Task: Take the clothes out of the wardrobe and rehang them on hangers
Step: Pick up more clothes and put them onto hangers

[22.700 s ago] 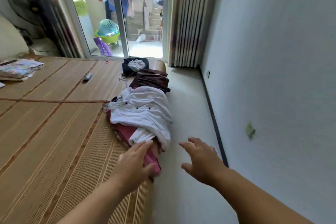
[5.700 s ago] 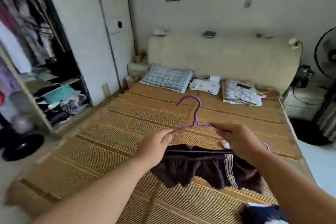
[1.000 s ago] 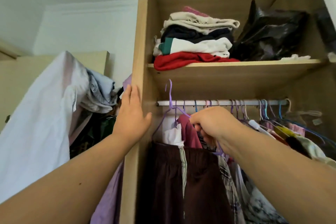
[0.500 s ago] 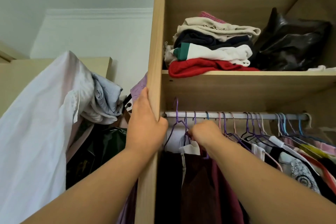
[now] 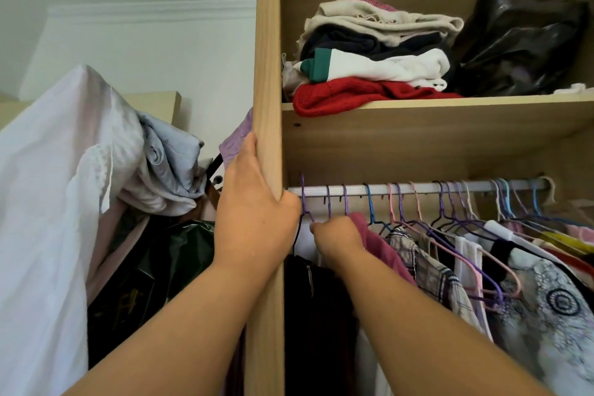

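Fingers of the right hand are curling together, pinching the neck of the purple hanger. Its hook is sitting over the rail at the far left end, close against the panel. A dark garment is hanging from it, below the wrist. The left hand is gripping the panel's edge, thumb wrapping onto the inner face.

Whether the hook is fully seated, I cannot tell, so letting go early is risking hanger and garment dropping. Neighbouring hooks are crowding close. A careless pull-out is likely snagging the pink top beside the knuckles, or dragging another hook off the rail.
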Available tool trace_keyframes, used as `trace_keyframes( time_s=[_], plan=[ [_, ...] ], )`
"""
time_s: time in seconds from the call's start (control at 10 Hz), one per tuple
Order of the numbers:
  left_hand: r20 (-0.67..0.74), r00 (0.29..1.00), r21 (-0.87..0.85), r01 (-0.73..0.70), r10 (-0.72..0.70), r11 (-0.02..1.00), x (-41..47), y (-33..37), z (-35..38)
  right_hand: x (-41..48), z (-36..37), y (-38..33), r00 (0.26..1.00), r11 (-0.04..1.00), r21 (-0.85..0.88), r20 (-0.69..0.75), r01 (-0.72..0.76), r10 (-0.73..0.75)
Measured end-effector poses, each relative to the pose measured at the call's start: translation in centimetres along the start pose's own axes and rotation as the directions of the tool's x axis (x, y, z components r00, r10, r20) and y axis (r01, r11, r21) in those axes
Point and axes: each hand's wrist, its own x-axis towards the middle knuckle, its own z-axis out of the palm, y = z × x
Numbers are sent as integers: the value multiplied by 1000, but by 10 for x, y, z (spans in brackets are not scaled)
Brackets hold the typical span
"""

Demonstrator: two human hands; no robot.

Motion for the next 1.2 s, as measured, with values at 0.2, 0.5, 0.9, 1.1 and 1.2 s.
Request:
trace_keyframes(
  time_s=[0.2,0.5,0.9,1.1,1.2],
  plan=[
    [-3,1000,5,15,-15,1000,0,-1,1,1,11,3,998,997,44,28,-61,60],
    [3,1000,-14,11,-11,1000,-4,2,-2,6,12,-8,991,971,-237,134,11,22],
    [-12,1000,-23,6,-6,1000,-12,0,-4,-59,-11,16,925,922,-165,-97,350,-368],
    [82,995,106,-68,60,992,-39,0,-8,-103,-60,51,819,796,-358,-128,488,-560],
    [120,972,310,-232,204,922,-65,-3,-4,-123,-98,84,765,716,-500,-150,488,-626]
  ],
)
